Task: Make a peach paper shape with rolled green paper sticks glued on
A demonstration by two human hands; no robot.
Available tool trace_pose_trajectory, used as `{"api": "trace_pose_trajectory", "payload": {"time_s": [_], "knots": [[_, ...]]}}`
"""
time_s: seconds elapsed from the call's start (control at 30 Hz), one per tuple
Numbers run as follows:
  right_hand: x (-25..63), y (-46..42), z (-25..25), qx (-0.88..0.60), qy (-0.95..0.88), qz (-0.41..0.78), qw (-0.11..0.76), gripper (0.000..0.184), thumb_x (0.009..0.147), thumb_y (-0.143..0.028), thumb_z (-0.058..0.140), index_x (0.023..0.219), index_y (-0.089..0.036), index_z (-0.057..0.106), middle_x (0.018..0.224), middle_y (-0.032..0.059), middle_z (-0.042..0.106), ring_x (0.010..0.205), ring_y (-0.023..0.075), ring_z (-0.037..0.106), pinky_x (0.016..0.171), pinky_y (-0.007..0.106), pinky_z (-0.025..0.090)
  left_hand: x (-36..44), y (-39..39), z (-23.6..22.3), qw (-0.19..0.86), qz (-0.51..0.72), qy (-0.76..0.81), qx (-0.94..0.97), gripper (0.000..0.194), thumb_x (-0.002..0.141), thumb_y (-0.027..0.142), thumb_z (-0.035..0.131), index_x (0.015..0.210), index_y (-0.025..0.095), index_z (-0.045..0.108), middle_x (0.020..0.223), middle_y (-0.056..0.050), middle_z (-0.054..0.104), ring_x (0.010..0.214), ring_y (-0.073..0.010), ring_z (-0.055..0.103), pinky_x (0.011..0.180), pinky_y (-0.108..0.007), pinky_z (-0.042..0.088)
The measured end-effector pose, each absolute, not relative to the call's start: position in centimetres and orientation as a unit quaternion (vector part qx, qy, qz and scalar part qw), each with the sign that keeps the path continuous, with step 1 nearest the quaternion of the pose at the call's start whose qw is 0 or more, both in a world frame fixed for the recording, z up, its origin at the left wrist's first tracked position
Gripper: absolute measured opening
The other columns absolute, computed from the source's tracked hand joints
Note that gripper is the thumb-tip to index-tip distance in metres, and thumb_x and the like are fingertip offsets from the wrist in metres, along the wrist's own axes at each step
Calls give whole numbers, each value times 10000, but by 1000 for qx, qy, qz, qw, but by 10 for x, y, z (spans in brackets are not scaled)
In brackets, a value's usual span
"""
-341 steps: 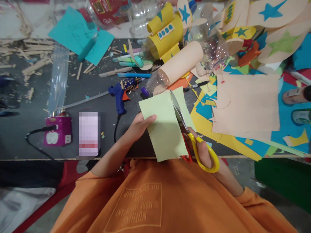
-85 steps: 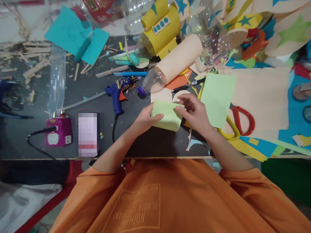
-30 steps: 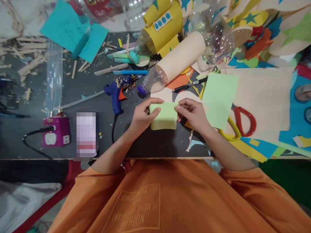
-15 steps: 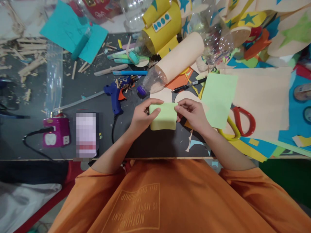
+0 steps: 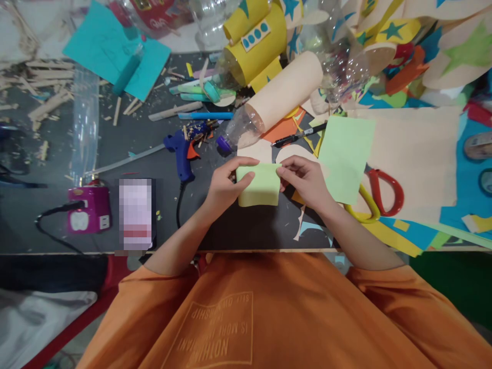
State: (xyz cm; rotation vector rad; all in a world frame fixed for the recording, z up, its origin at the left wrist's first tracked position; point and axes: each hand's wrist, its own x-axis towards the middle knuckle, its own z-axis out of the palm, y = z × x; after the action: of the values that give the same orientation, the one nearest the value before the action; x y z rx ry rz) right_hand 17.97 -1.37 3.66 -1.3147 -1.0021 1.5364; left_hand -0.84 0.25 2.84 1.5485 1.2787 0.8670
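Observation:
Between my two hands is a small piece of pale green paper (image 5: 259, 192), curved or folded along its far edge. My left hand (image 5: 226, 185) grips its left side, thumb on the near face and fingers along the top. At the upper right corner, my right hand (image 5: 303, 179) pinches the paper between thumb and fingers. Just beyond the hands lie cream paper pieces (image 5: 255, 148) and a black pen (image 5: 298, 135). A larger light green sheet (image 5: 348, 156) rests to the right of my right hand.
A blue glue gun (image 5: 182, 154) lies left of my hands, near a phone (image 5: 136, 215) and a magenta power adapter (image 5: 89, 209). Scissors with red and yellow handles (image 5: 386, 192) sit at right. A paper-wrapped plastic bottle (image 5: 288, 89) and a yellow-wrapped one (image 5: 259, 46) are behind.
Almost nothing differs. Both hands keep their hold on the green paper, whose lower edge has shifted very slightly.

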Motion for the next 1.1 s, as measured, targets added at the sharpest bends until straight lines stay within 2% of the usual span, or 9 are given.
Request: {"api": "trace_pose_trajectory", "payload": {"time_s": [0.47, 0.67, 0.77, 0.93, 1.0, 1.1], "knots": [[181, -14, 38, -529, -408, 618, 414, 464, 596, -622, 789, 651, -216, 572, 508, -62, 582, 417, 94, 557, 438, 242, 515, -9, 2, 28, 445, 338, 528, 639, 205, 757, 242, 594, 901, 193, 733, 947, -22, 745, 847, -170, 664, 681, -254, 495], [181, -13, 39, -532, -413, 616, 408, 464, 600, -625, 783, 636, -211, 578, 483, -61, 590, 402, 95, 556, 434, 239, 498, -9, 2, 30, 463, 337, 524, 631, 209, 746, 238, 598, 898, 185, 730, 942, -25, 744, 789, -154, 657, 637, -238, 485], [181, -13, 39, -531, -417, 618, 403, 463, 608, -629, 777, 629, -210, 580, 467, -60, 586, 397, 98, 555, 432, 240, 490, -9, 1, 31, 474, 340, 515, 628, 200, 741, 234, 605, 892, 183, 726, 953, -33, 744, 821, -162, 663, 666, -240, 500], [183, -15, 39, -531, -424, 603, 418, 446, 645, -607, 766, 613, -212, 560, 459, -55, 585, 394, 94, 536, 426, 239, 480, -8, 0, 29, 489, 352, 518, 607, 254, 739, 273, 628, 970, 187, 691, 1004, -39, 716, 780, -142, 644, 646, -230, 501], [185, -15, 38, -530, -427, 597, 426, 436, 657, -589, 766, 607, -211, 553, 459, -54, 576, 389, 88, 521, 416, 235, 468, -8, 1, 28, 500, 355, 518, 596, 232, 746, 287, 629, 948, 186, 683, 952, -33, 701, 745, -129, 627, 624, -223, 488], [187, -14, 37, -529, -428, 589, 436, 430, 666, -577, 765, 607, -212, 545, 463, -57, 553, 383, 84, 503, 401, 232, 449, -9, 2, 27, 501, 364, 524, 585, 174, 748, 281, 636, 887, 191, 689, 758, 2, 640, 620, -101, 554, 560, -215, 442]]}}
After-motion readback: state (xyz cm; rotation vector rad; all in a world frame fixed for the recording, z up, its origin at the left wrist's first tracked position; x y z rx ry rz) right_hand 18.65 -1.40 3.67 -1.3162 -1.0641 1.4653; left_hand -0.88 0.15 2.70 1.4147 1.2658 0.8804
